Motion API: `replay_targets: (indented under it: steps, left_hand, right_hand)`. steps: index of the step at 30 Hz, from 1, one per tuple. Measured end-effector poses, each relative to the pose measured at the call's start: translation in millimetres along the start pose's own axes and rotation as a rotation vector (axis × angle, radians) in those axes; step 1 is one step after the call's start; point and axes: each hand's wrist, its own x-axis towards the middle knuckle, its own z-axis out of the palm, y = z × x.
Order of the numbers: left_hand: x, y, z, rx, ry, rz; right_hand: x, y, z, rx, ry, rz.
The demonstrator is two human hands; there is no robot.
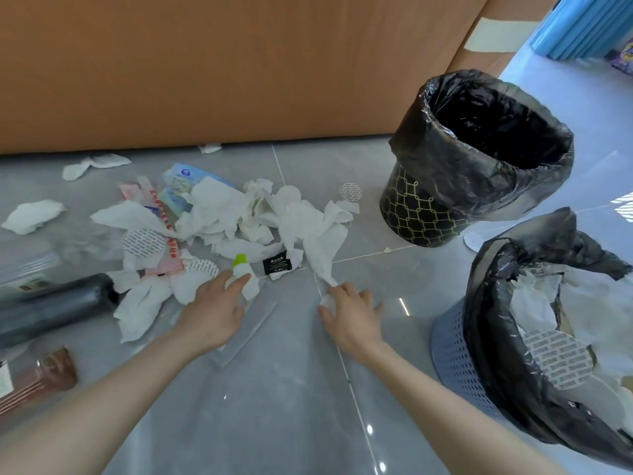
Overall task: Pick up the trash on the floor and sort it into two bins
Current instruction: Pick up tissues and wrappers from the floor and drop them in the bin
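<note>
Floor litter, two lined bins, both hands low among the trash.

Right hand (349, 317), palm down, fingers curled, pinches the tail of a long crumpled tissue (322, 258) on the grey tiled floor (274, 406). Left hand (212, 310), well apart from it, reaches forward, fingers on a small white bottle with a green cap (240, 267); whether it grips cannot be told. Beyond lies a heap of white tissues (222, 214) mixed with a round printed foil seal (144, 241), a black sachet (276, 264) and a blue-white packet (181, 180). Near right, a blue perforated basket (452, 354) with a black liner holds white paper scraps and a printed seal disc (555, 358). Farther right, a black gold-lattice bin (428, 214) shows only its dark liner inside.
</note>
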Motion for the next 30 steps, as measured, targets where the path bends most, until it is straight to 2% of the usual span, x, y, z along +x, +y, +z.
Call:
replay_targets:
  steps: [4, 7, 10, 15, 20, 25, 30]
  left_hand:
    - [-8, -17, 6, 0.014, -0.066, -0.028]
    - [-13, -23, 10, 0.037, -0.094, -0.022]
    - [-16, -20, 12, 0.032, -0.094, -0.03]
    - [-15, -8, 14, 0.039, -0.077, -0.097]
    - [-21, -2, 21, 0.112, -0.06, -0.1]
    - [-42, -3, 30, 0.027, 0.012, -0.058]
    - [-66, -5, 42, -0.084, 0.118, -0.1]
  right_hand:
    - [-9, -17, -11, -0.131, 0.111, -0.11]
    - [15, -26, -23, 0.02, 0.141, -0.205]
    - [49, -33, -27, 0.118, 0.042, -0.237]
    - [75, -32, -12, 0.079, -0.181, -0.17]
    - [41, -32, 9, 0.011, 0.034, -0.241]
    - [-8, -29, 24, 0.024, 0.074, -0.271]
    - [-51, -28, 18, 0.019, 0.094, -0.231]
